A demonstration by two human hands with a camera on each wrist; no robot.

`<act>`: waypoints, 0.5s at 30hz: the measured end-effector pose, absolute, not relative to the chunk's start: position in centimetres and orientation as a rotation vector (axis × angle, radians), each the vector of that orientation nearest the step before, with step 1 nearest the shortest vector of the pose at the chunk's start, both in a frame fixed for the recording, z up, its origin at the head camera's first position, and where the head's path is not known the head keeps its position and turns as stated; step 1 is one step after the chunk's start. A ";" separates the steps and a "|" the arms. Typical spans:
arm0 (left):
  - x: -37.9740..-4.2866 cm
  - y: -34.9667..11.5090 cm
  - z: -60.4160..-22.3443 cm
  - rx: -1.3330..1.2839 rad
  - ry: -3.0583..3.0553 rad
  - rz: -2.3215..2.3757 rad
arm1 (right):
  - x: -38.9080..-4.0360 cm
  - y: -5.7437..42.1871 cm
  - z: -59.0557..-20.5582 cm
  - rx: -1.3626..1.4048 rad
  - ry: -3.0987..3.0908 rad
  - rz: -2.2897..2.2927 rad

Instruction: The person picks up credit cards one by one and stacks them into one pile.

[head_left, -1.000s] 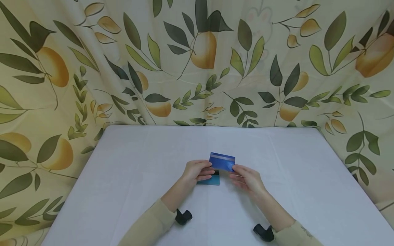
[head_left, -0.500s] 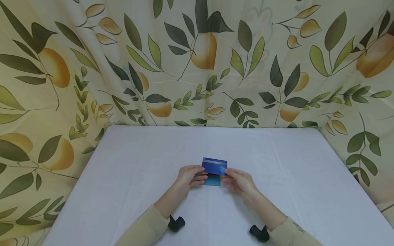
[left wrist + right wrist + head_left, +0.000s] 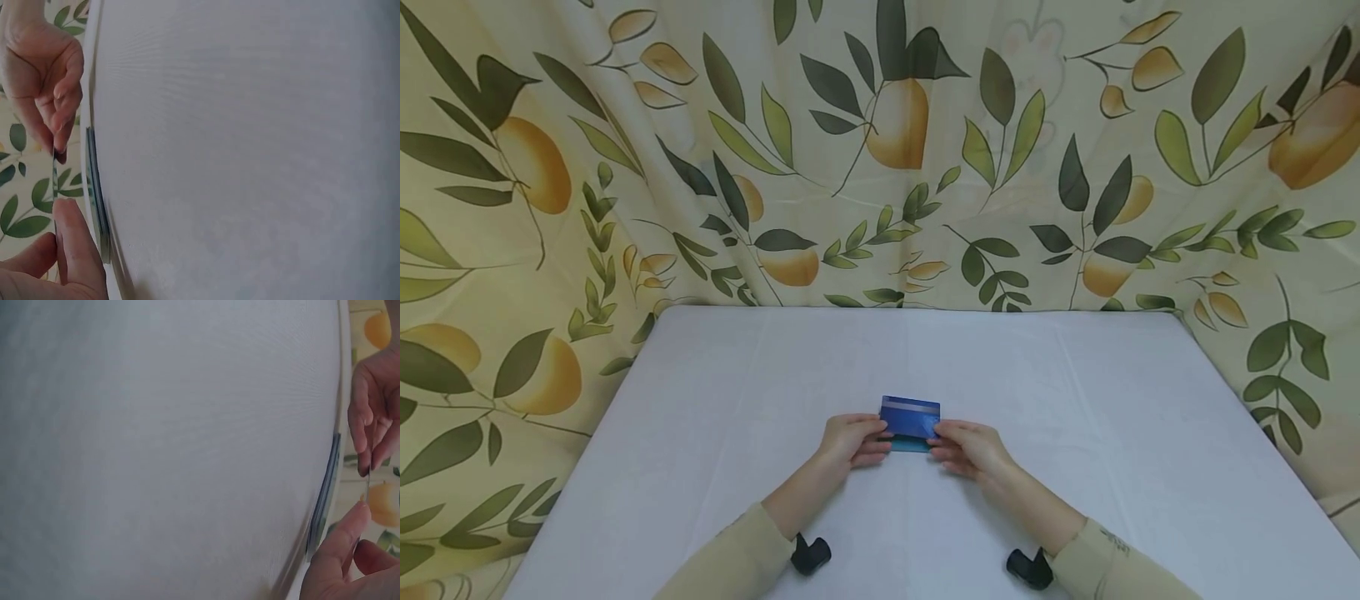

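Observation:
A dark blue plastic card (image 3: 910,418) with a pale stripe near its far edge is pinched at both short sides. My left hand (image 3: 850,440) grips its left end and my right hand (image 3: 976,450) its right end, each between thumb and fingers. Below it, partly covered in the head view, a stack of cards with a teal top (image 3: 910,446) lies on the table. Both wrist views show the held card edge-on, a thin line between the fingertips, with a gap above the card stack (image 3: 97,187). In the right wrist view the stack (image 3: 324,497) shows several layers.
A white cloth covers the table (image 3: 760,358). Behind its far edge hangs a curtain (image 3: 865,200) printed with leaves and orange fruit. A black wrist camera (image 3: 811,554) sits at the left sleeve, another black camera (image 3: 1030,569) at the right sleeve.
Both hands have carried the blue card to the left and nearer to the person, so that it now covers more of the teal-topped stack. The stack has stayed on the table.

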State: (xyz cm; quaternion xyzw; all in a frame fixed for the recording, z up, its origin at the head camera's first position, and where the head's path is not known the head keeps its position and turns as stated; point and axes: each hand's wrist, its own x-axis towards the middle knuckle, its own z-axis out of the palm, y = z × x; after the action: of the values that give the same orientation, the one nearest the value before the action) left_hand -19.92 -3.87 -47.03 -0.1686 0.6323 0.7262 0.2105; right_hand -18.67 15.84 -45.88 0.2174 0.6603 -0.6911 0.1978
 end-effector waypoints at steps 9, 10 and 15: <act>-19.6 -4.3 -47.3 -0.484 1.777 1.971 | -18.6 15.6 -46.1 0.652 1.908 -1.847; -19.6 -4.3 -47.4 -0.484 1.781 1.969 | -18.5 15.5 -46.1 0.645 1.907 -1.847; -19.4 -4.4 -47.6 -0.463 1.796 1.988 | -18.5 15.5 -46.3 0.637 1.914 -1.841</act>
State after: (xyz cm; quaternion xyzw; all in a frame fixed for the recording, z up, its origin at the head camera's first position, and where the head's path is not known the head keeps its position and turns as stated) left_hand -19.43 -4.36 -47.62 -0.1664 0.6458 0.7151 0.2097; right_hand -18.53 15.50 -46.33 0.2284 0.6861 -0.6599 0.2041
